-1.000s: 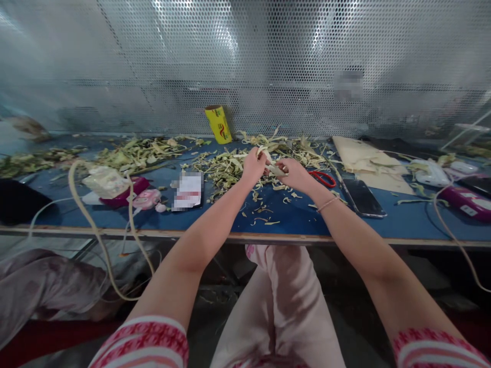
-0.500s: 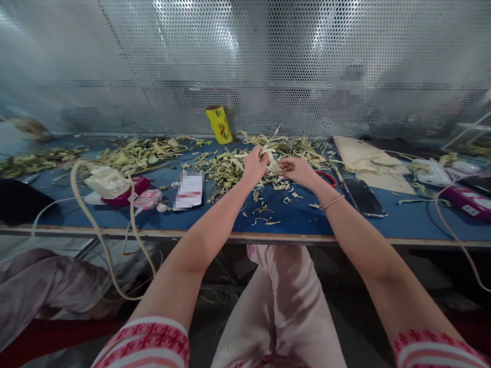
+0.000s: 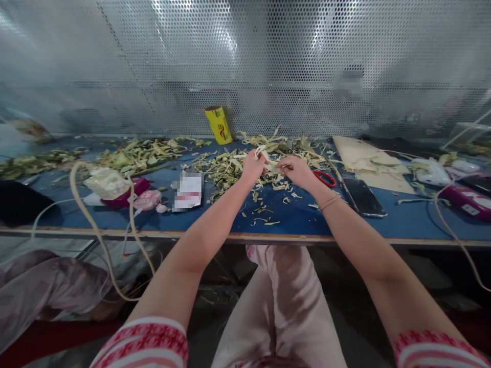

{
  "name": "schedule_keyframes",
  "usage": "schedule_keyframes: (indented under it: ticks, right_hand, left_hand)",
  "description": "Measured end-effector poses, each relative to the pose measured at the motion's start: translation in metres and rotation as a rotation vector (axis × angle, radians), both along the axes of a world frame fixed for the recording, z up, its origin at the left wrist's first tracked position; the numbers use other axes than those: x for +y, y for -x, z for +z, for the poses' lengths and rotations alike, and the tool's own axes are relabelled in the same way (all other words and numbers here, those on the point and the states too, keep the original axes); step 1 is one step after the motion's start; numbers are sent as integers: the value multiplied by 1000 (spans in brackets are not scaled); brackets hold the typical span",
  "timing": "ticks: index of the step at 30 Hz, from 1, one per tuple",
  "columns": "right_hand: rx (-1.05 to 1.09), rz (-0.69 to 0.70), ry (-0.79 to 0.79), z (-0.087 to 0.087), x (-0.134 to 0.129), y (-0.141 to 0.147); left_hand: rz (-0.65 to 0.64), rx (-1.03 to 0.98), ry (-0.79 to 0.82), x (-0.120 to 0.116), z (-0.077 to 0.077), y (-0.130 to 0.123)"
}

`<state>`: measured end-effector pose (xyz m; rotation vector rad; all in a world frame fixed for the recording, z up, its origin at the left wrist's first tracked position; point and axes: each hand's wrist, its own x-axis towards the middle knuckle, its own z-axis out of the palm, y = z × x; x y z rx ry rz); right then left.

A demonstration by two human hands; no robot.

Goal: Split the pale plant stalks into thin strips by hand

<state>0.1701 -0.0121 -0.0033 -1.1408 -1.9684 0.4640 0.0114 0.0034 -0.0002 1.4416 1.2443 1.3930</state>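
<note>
While a perforated metal panel (image 3: 268,56) rises at the back, the blue desk (image 3: 215,217) spans the view below it, carrying a pile (image 3: 226,176) of leaf scraps at the middle, tan cardboard (image 3: 351,149) to the right and a yellow tube (image 3: 218,127) near the panel. Over the pile, the left grip (image 3: 254,164) pinches a pale strip (image 3: 263,151); the right grip (image 3: 295,169) is just beside, though how far closed, or holding what, I cannot tell.
</note>
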Motion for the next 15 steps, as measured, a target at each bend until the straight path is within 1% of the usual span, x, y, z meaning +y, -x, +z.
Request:
schedule_keyframes:
  ticks: [3, 5, 11, 15]
  right_hand:
    - [111, -35, 142, -1, 2, 0]
    - [160, -52, 181, -3, 4, -1]
    - [349, -70, 102, -2, 5, -2]
    - [458, -97, 110, 3, 1, -2]
  left_hand:
    - [-69, -100, 120, 1, -4, -3]
    - [-111, -158, 193, 2, -6, -5]
    - [-160, -288, 256, 2, -7, -8]
    - [-154, -372, 256, 0, -3, -8]
